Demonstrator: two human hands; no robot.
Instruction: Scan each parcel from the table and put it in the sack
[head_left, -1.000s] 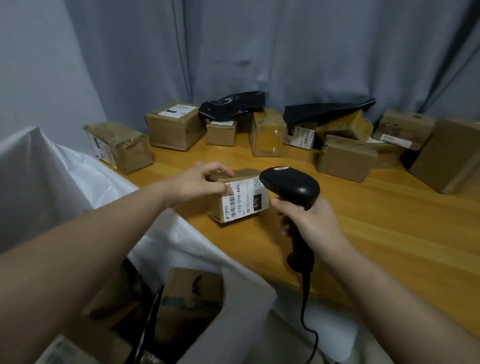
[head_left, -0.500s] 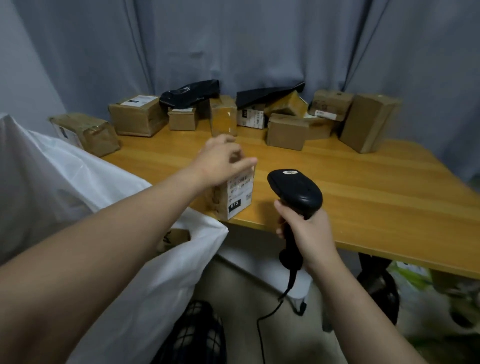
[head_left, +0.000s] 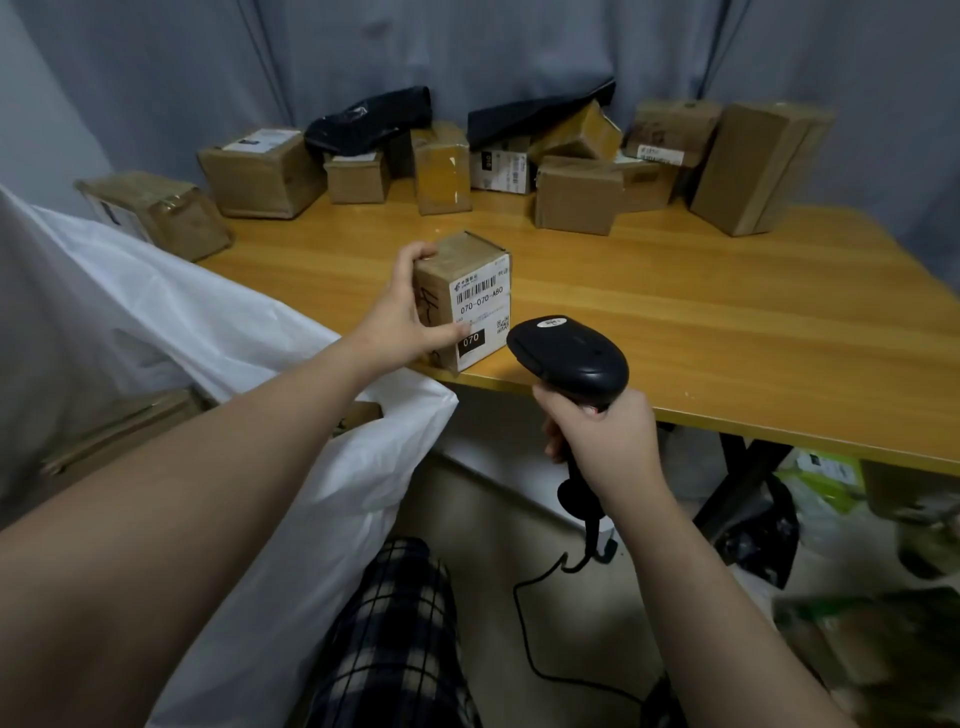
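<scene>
my left hand (head_left: 402, 317) grips the parcel (head_left: 464, 299), upright at the table's (head_left: 727, 322) near edge. my right hand (head_left: 605, 439) is wrapped round the scanner (head_left: 569, 358), just beside its label.

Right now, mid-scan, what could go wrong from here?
The parcel stands at the table's front edge, gripped by the left hand alone; it may slip off and miss the sack.
Its thumb lies on the label's lower corner, and the scanner in the right hand sits low beside it, so the barcode might misread.
The cable loops by the leg and could snag.
</scene>
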